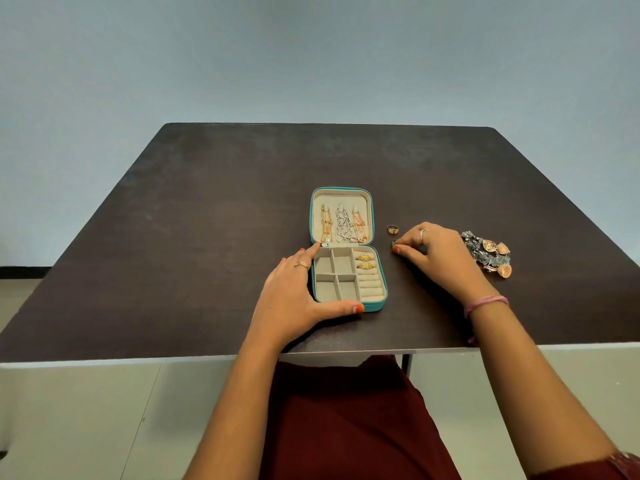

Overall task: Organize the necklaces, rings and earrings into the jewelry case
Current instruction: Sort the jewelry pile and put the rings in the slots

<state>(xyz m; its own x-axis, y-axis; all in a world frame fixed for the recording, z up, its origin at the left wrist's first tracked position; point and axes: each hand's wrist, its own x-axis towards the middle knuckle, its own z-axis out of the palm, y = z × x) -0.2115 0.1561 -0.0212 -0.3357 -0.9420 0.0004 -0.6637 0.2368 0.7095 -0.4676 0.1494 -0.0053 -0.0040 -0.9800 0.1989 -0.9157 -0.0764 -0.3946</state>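
Jewelry case (348, 308) with a teal shell lies open near the front middle of the dark table (207, 220), its lid flat against the table behind the base. Three necklaces (343, 223) hang side by side in the lid: a gold one on the left, a silver one in the middle, a rose-gold one on the right. The base has four square compartments on the left and a column of ring rolls on the right; two gold rings (365, 262) sit in the upper rolls.

The left hand (294, 292) rests against the case's left side, fingers fairly straight, the forefinger reaching to the hinge corner and the thumb lying along the front edge. Its grip is spread, braced on the case rather than curled round it.

The right hand (440, 252) is on the table just right of the case, its grip pinched together on a small dark ring (394, 242) between thumb and forefinger, at table level. Another gold ring (393, 229) lies loose on the table just behind that one, apart from the hand.

A heap of earrings (490, 254), grey beaded and rose-gold pieces, lies on the table right of the right hand, close to its knuckles. A pink thread band (485, 303) circles the right wrist.
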